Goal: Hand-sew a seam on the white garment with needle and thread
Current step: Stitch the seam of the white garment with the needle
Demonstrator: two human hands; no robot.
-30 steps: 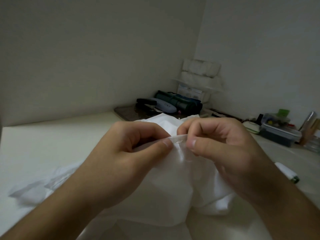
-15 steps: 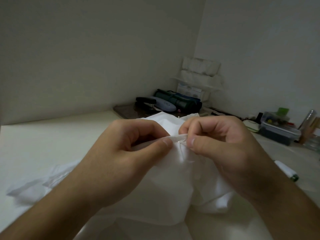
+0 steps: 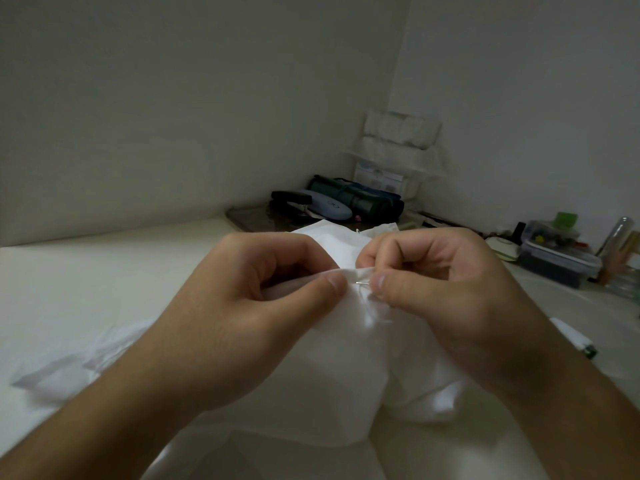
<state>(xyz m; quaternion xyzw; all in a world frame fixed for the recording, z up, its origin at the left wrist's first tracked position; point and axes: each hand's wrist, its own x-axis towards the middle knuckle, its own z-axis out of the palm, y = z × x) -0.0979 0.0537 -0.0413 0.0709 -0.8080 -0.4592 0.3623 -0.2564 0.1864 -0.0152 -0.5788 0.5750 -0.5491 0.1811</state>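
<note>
Head view: my left hand (image 3: 242, 306) pinches a folded edge of the white garment (image 3: 332, 368) between thumb and curled fingers. Just beside it, my right hand (image 3: 446, 292) pinches the needle (image 3: 363, 282), whose short bare tip shows between the two thumbs. The garment hangs below both hands onto the table (image 3: 86, 271). A stapler (image 3: 291, 199) lies beyond them.
</note>
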